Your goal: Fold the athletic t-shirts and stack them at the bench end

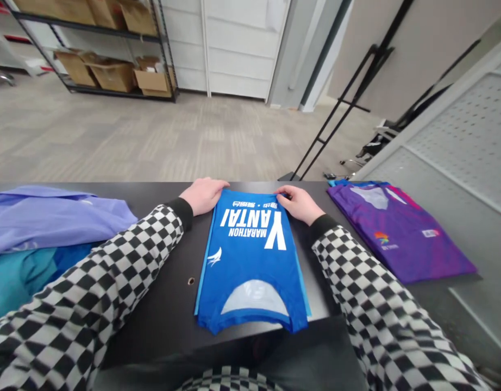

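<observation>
A blue sleeveless running shirt lies folded into a narrow rectangle on the black table, its neckline towards me. White lettering on it reads "Yantai Marathon", upside down from my side. A lighter blue edge shows along both sides beneath it. At the far left corner of the fold, my left hand is closed with its fingertips on the fabric. My right hand pinches the far right corner between thumb and fingers. The undersides of both grips are hidden.
Loose lavender and teal garments are heaped at the left. A folded purple shirt lies on a stack at the right, beside a grey perforated panel. Beyond the table stand a black metal stand and a shelf with cardboard boxes.
</observation>
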Available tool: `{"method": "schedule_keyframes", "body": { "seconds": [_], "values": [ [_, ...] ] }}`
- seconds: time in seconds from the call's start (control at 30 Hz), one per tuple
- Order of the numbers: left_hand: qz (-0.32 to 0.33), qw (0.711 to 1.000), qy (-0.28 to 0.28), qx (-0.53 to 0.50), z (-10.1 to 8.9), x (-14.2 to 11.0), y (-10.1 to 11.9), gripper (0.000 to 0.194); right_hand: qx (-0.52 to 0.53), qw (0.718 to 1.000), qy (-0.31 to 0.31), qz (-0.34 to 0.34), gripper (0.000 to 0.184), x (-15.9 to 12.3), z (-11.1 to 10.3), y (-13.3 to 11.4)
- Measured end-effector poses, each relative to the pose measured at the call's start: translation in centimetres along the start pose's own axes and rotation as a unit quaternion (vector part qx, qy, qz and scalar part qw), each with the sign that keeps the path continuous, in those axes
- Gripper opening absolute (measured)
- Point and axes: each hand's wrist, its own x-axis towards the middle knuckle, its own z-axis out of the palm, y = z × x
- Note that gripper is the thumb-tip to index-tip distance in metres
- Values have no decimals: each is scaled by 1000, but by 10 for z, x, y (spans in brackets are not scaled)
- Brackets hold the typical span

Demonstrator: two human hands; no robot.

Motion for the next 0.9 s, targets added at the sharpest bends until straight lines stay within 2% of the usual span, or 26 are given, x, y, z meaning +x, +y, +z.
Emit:
{"method": "schedule_keyframes", "body": {
  "seconds": [0.13,0.27,0.3,0.37,0.4,0.47,0.53,0.57,0.63,0.73,0.83,0.9],
  "values": [
    [-18,998,25,61,2,16,-8,43,-51,998,20,-27,24,29,4,15],
    [-31,984,95,146,-1,18,-3,43,-111,991,68,-25,28,46,7,23],
    [-17,982,116,150,-2,16,3,43,-129,987,88,-21,28,46,7,22],
    [56,981,131,131,-2,10,23,46,-159,979,129,-22,27,42,4,19],
    [108,981,113,118,0,6,36,48,-168,974,146,-30,28,38,2,16],
    [205,973,26,106,9,-1,61,57,-174,969,167,-57,30,28,-1,10],
    [243,960,-81,117,22,-7,80,68,-173,967,171,-80,31,18,-4,6],
    [238,956,-120,126,29,-8,86,74,-171,967,169,-87,31,13,-5,4],
    [209,955,-161,138,41,-10,91,82,-164,968,166,-96,32,6,-6,3],
    [148,964,-161,151,49,-12,92,86,-154,969,171,-94,33,0,-8,8],
    [5,973,-140,182,39,-25,99,86,-147,969,185,-71,33,-3,-14,17],
    [-97,963,-140,210,20,-39,107,90,-140,970,194,-55,33,-4,-19,24]
  ]
}}
